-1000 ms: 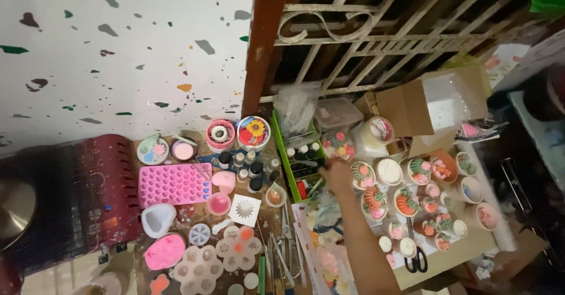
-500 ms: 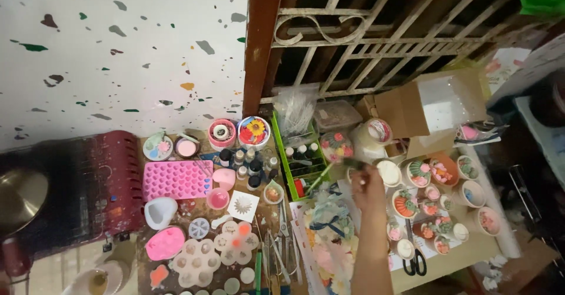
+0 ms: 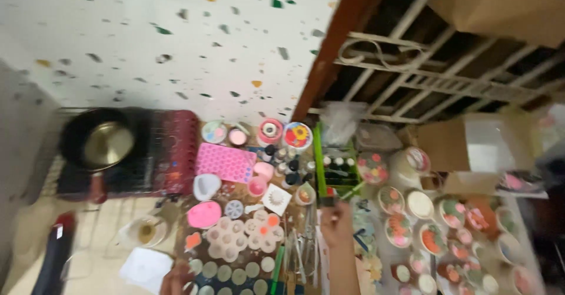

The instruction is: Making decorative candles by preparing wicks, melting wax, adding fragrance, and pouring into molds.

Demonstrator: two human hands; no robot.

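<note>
My right hand [image 3: 336,217] is raised over the middle of the cluttered work surface, fingers closed around a small dark object [image 3: 327,201]; blur hides what it is. It hovers just in front of the green basket [image 3: 319,154] of small bottles and beside a little cup [image 3: 304,194]. At the bottom edge a blurred bit of my left hand [image 3: 175,280] shows beside rows of round moulds [image 3: 235,271]; its fingers are unclear.
Left of the hand lie a pink heart mould [image 3: 226,161], pale flower moulds [image 3: 235,236] and metal tools [image 3: 303,248]. Several small decorated pots [image 3: 400,227] crowd the right. A pan [image 3: 109,145] sits on a dark red stove. A white box [image 3: 477,145] stands before the window grille.
My right hand drew back from the green basket toward me, holding the small dark object. The view swung left and down, bringing the pan and the floor into sight.
</note>
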